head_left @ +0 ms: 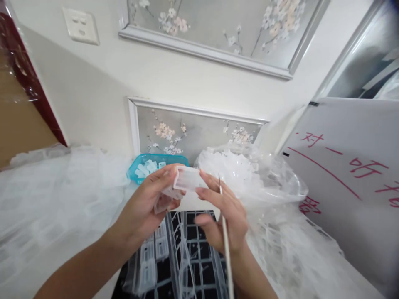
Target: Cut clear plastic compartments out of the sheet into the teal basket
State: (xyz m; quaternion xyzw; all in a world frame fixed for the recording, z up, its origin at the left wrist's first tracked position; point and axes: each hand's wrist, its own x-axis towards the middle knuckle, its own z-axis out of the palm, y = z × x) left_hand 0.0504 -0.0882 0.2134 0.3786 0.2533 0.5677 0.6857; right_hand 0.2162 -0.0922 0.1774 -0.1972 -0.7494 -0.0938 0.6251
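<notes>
My left hand (149, 199) is closed around a small translucent plastic box-like piece (188, 178), with a second clear piece (163, 202) under it against the fingers. My right hand (226, 211) has its fingertips on the right end of the upper piece. A slim white-handled tool with a thin pointed metal tip (225, 249) is held in this hand, passing between thumb and fingers, tip upward. Below both hands, clear plastic moulded frames (187, 257) lie on a black surface (163, 272), with several box-like pieces (148, 272) at their left.
Behind my left hand stands a blue basket (132, 170) with small translucent pieces. A clear bag of white pieces (230, 170) is at the back right. Translucent plastic is heaped at left (62, 207) and right (299, 253). A whiteboard (343, 178) leans on the right.
</notes>
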